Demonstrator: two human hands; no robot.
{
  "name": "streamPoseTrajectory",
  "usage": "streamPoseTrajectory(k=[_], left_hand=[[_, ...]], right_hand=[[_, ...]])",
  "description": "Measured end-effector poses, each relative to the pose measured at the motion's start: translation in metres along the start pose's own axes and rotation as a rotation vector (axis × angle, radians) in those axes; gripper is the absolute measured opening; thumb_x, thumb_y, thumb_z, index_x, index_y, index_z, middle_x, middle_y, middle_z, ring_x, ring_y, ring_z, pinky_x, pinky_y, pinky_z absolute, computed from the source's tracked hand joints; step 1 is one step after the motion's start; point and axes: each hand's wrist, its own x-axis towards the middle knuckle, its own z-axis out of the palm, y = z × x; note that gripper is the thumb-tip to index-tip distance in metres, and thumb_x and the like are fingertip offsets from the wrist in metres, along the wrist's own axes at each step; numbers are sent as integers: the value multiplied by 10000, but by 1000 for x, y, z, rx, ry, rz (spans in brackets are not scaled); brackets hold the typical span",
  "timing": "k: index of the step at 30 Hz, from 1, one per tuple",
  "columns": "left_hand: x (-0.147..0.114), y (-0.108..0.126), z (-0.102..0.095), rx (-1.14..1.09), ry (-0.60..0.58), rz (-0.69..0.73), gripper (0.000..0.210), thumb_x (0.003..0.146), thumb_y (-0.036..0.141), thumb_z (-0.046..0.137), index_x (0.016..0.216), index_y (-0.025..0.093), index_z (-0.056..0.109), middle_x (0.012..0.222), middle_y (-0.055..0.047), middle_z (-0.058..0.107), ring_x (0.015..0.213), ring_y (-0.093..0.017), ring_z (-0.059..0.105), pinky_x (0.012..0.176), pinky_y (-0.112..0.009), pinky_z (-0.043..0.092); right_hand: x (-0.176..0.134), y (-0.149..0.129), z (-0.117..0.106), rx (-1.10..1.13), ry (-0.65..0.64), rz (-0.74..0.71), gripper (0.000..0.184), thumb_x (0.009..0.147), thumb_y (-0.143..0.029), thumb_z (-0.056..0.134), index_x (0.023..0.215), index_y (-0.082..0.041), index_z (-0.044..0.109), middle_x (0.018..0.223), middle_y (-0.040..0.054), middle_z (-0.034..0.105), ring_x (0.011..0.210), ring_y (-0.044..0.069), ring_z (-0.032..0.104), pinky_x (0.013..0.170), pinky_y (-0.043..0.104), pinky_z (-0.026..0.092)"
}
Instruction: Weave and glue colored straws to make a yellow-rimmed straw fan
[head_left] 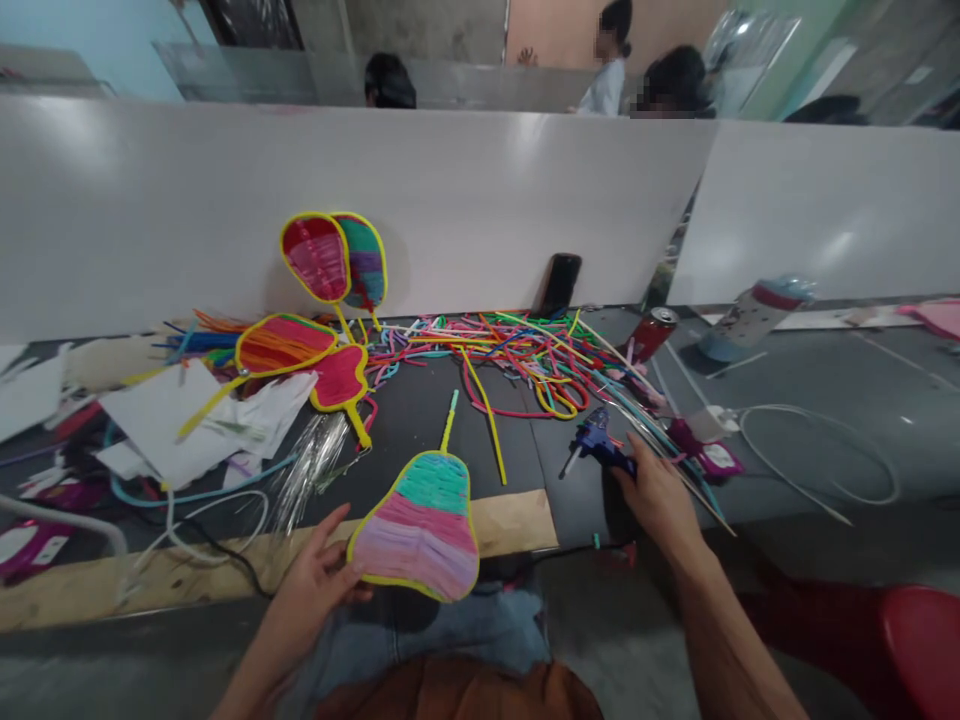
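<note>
My left hand [324,570] grips the lower left edge of a fan-shaped piece [420,520] wrapped in teal, pink and lilac pipe cleaners. Yellow trims its rim, and its thin handle points away from me. On the right, my right hand [654,490] is closed around the handle of a dark blue glue gun [596,440], its nozzle pointing left over the table. A single yellow pipe cleaner [491,430] lies between the two hands. Beyond it spreads a tangled heap of coloured pipe cleaners [517,360].
More fan-shaped pieces stand at the back, one of them pink and red [319,260]. White papers [176,415] and a silvery tinsel bundle [311,465] lie left. A phone [560,285] leans on the white divider [450,200]. A can [651,333], a bottle [754,320] and cables are right.
</note>
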Motion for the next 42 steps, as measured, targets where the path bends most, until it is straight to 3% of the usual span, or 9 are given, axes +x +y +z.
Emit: streamPoseTrajectory(k=[4, 7, 11, 14, 21, 27, 32, 37, 42], left_hand=[[-1, 24, -5, -5, 16, -33, 1147, 465, 424, 899, 1420, 212, 298, 969, -67, 717, 779, -247, 686, 574, -281, 568], [1, 37, -11, -20, 26, -27, 1120, 475, 390, 905, 1413, 219, 320, 935, -51, 728, 736, -223, 682, 565, -263, 569], [8, 38, -14, -60, 26, -44, 1076, 477, 335, 913, 1386, 247, 344, 932, -32, 731, 713, -203, 685, 567, -250, 580], [16, 32, -8, -57, 11, -34, 1045, 495, 366, 904, 1373, 266, 346, 946, -31, 726, 712, -202, 688, 582, -255, 585], [31, 16, -2, 97, 48, 71, 1081, 554, 539, 826, 1435, 231, 282, 731, 19, 669, 678, -192, 666, 622, -257, 575], [34, 6, -15, 393, 125, 208, 759, 757, 649, 567, 1373, 237, 402, 613, 47, 596, 586, -175, 627, 562, -243, 522], [38, 2, -18, 554, 264, 267, 657, 806, 653, 478, 1315, 240, 475, 490, 79, 524, 427, -147, 525, 452, -222, 423], [41, -10, -17, 538, 369, 260, 625, 778, 686, 495, 1230, 256, 533, 507, 89, 541, 429, -126, 518, 472, -204, 422], [42, -19, -19, 499, 392, 306, 596, 775, 658, 521, 1220, 262, 545, 520, 87, 559, 458, -134, 542, 500, -216, 445]], right_hand=[[9, 10, -4, -60, -17, 59, 512, 870, -346, 463, 1323, -109, 443, 1081, 184, 685, 950, 314, 639, 827, 447, 467], [20, 7, -20, -60, 13, 22, 420, 882, -358, 451, 1208, -113, 551, 1064, 199, 685, 940, 316, 631, 840, 457, 454], [54, -13, -49, 14, 39, -41, 317, 901, -324, 426, 1033, -141, 647, 1032, 171, 694, 962, 292, 622, 830, 390, 442], [93, -37, -54, 24, 5, -49, 312, 929, -339, 409, 878, -181, 673, 878, 115, 715, 857, 252, 644, 725, 320, 433], [178, -97, -8, 60, -99, -90, 262, 958, -258, 431, 903, -149, 662, 834, 86, 703, 797, 191, 650, 669, 269, 436], [235, -140, 35, 110, -222, -239, 315, 921, -346, 566, 1183, -171, 570, 1181, 79, 599, 981, 197, 616, 832, 412, 534], [268, -183, 70, 130, -319, -355, 319, 924, -340, 559, 1202, -183, 564, 1222, 87, 582, 1018, 208, 605, 855, 421, 525], [281, -203, 90, 188, -373, -251, 331, 920, -340, 567, 1206, -174, 561, 1219, 90, 582, 1018, 211, 606, 852, 422, 526], [291, -189, 74, 449, -261, -63, 328, 917, -340, 572, 1203, -182, 563, 1217, 84, 583, 1023, 214, 605, 850, 418, 526]])
